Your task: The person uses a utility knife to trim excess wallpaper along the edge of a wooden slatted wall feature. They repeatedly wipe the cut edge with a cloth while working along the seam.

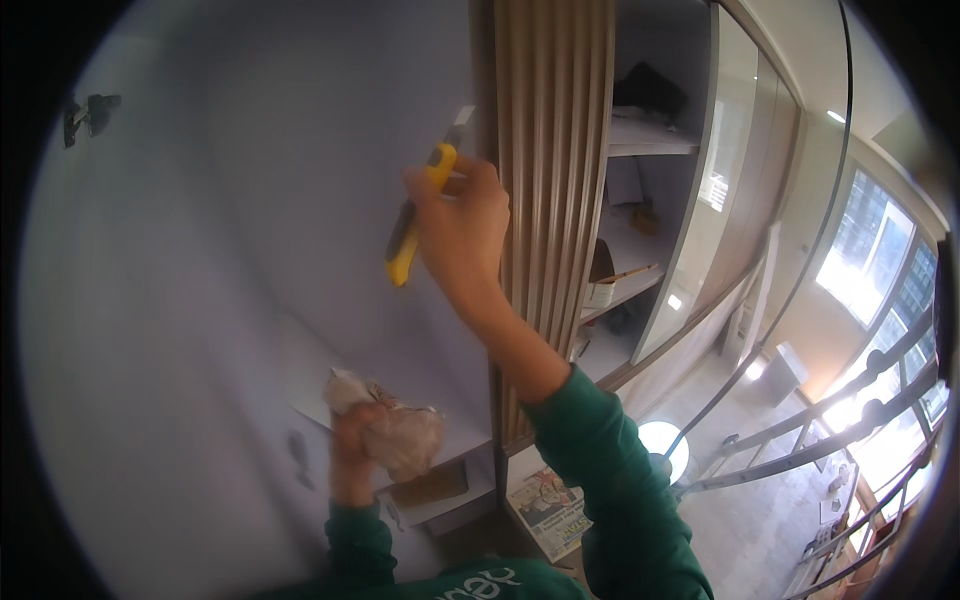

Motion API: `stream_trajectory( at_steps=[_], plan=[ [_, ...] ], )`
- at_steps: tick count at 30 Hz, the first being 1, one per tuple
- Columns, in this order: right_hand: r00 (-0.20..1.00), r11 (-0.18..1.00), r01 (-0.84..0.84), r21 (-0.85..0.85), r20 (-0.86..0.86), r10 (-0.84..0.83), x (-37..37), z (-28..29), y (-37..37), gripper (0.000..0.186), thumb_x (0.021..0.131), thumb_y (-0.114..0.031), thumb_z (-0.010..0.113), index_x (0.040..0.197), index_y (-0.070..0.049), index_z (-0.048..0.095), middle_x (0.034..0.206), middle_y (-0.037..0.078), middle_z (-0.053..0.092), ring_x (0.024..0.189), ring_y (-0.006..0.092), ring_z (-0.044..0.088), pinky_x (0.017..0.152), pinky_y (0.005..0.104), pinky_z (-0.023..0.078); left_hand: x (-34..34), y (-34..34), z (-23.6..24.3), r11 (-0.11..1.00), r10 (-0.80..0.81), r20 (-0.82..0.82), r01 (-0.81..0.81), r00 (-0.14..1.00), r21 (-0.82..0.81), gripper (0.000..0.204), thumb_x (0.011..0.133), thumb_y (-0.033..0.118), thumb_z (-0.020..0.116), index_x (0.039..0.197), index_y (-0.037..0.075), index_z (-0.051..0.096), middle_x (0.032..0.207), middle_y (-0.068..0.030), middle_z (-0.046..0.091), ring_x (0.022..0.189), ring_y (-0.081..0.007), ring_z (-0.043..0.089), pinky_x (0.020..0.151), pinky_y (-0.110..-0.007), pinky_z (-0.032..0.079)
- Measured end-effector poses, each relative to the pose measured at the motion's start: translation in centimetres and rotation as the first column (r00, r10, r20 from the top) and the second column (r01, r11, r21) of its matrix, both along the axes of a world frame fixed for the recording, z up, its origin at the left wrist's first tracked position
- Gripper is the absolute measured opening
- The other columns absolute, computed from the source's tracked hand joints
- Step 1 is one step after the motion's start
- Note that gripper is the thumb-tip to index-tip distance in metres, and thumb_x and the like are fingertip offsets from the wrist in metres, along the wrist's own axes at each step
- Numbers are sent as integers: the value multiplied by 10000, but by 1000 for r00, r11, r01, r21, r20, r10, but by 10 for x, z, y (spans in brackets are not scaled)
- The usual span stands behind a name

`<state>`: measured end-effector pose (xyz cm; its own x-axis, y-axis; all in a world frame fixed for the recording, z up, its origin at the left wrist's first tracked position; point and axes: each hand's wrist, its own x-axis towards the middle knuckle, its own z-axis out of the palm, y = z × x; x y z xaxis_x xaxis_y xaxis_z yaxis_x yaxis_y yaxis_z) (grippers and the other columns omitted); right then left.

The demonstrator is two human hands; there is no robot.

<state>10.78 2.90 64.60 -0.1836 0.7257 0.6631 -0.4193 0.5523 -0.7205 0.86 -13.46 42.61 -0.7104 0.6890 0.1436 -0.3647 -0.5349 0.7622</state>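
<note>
My right hand (465,220) is raised in front of the pale inner panel of a cabinet (330,150), its fingers closed around a yellow and black utility knife (402,250). The blade sticks out at the top, near the edge of a ribbed wooden panel (553,180). Lower down, my left hand (358,435) grips a crumpled, translucent plastic bag (405,435). Something brownish shows through the bag, but what it is I cannot make out. Both forearms are in green sleeves.
Open shelves (655,140) with assorted items stand right of the ribbed panel. A metal ladder (800,450) and a bright round lamp (664,448) are at the right. A printed newspaper (550,510) lies below my right arm. A hinge (92,115) juts out at upper left.
</note>
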Motion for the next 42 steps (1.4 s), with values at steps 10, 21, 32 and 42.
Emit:
stream_trajectory(
  at_steps=[10, 21, 32, 42],
  plan=[
    [999, 992, -51, -113, -14, 50, 5, 27, 9, 473, 836, -212, 823, 1080, 90, 551, 824, 171, 693, 728, 225, 714, 689, 341, 591, 21, -19, 22, 1000, -11, -31, 10, 999, -17, 126, 747, 42, 637, 865, 21, 596, 809, -75, 610, 758, -203, 650, 762, -375, 568],
    [999, 982, -6, -189, 31, 12, 4, 4, 8, 500, 839, -257, 822, 1103, 86, 572, 896, 195, 705, 781, 248, 726, 719, 357, 597, 16, -17, 12, 999, -17, -30, 16, 999, -34, 140, 735, 55, 627, 868, 21, 597, 813, -78, 612, 755, -198, 634, 810, -372, 553],
    [994, 967, 25, -252, 110, 3, 0, -47, 12, 517, 841, -299, 822, 1099, 80, 582, 936, 206, 705, 783, 252, 718, 718, 365, 578, 22, -15, 20, 999, 13, -4, -13, 1000, -41, 161, 726, 30, 622, 882, 14, 586, 833, -77, 606, 758, -202, 635, 774, -374, 556],
    [986, 940, 15, -342, 163, 43, 0, -108, 11, 514, 836, -297, 832, 1092, 69, 577, 931, 197, 708, 798, 234, 716, 728, 348, 568, 7, -14, 10, 997, 42, -79, -48, 996, -66, 174, 734, 71, 610, 896, 9, 597, 864, -75, 604, 760, -187, 616, 776, -347, 543]
  ],
)
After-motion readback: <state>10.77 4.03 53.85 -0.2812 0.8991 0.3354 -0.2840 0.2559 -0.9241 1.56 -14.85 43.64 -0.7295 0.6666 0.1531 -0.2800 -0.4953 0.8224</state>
